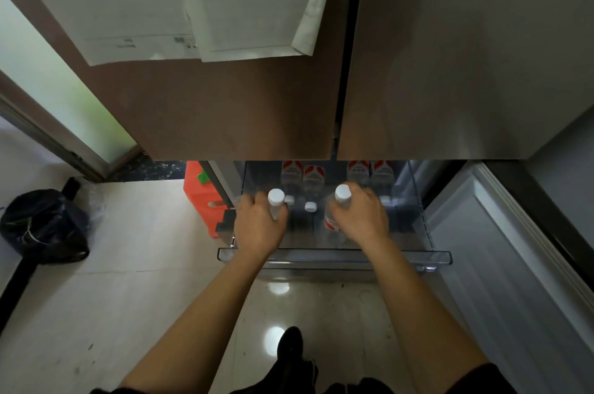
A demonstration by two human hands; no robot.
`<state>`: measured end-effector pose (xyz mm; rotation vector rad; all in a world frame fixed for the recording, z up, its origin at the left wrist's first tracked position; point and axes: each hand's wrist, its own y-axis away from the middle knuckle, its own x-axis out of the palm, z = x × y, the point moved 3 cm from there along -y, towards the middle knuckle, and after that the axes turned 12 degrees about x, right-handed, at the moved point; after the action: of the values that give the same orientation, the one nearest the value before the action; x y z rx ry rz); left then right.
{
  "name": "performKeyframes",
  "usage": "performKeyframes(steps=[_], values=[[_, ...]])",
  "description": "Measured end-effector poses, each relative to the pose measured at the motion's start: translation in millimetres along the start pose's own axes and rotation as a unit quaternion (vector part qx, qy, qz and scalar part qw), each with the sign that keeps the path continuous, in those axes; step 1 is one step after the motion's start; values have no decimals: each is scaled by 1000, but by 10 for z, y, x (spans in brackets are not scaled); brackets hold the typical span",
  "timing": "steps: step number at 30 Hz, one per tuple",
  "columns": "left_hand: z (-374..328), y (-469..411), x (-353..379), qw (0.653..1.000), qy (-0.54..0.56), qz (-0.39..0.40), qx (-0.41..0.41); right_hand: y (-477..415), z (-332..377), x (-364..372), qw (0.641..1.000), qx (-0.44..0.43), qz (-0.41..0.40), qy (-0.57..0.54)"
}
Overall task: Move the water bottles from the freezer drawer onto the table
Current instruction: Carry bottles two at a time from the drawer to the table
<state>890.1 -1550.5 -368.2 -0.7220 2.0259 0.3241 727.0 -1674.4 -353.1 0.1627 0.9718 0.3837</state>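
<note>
Head view: left hand (257,226) and right hand (361,220) each grip a water bottle (275,200) over the freezer drawer (334,257); cold, wet plastic may slip, toppling bottles at 12 o'clock.

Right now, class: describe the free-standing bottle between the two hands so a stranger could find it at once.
Find the open freezer drawer under the fridge doors. Between the left hand and right hand, look for a small white cap. Unlike its raised neighbours, this bottle sits low and ungripped.
</note>
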Motion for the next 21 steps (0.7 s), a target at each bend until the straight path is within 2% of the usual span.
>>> performKeyframes(steps=[4,8,11,16,21], values=[[28,163,185,1000,23,-19,-9,19,-94,199,1000,21,10,-18],[33,213,254,999,32,10,-17,68,-176,401,997,31,39,-56],[64,207,279,999,29,31,-13,43,-178,451,998,26,11,-64],[90,205,287,999,45,-6,-17,26,-144,456,995,42,-16,-86],[139,203,159,984,144,-75,-78,92,-197,385,988,63,-3,-142]])
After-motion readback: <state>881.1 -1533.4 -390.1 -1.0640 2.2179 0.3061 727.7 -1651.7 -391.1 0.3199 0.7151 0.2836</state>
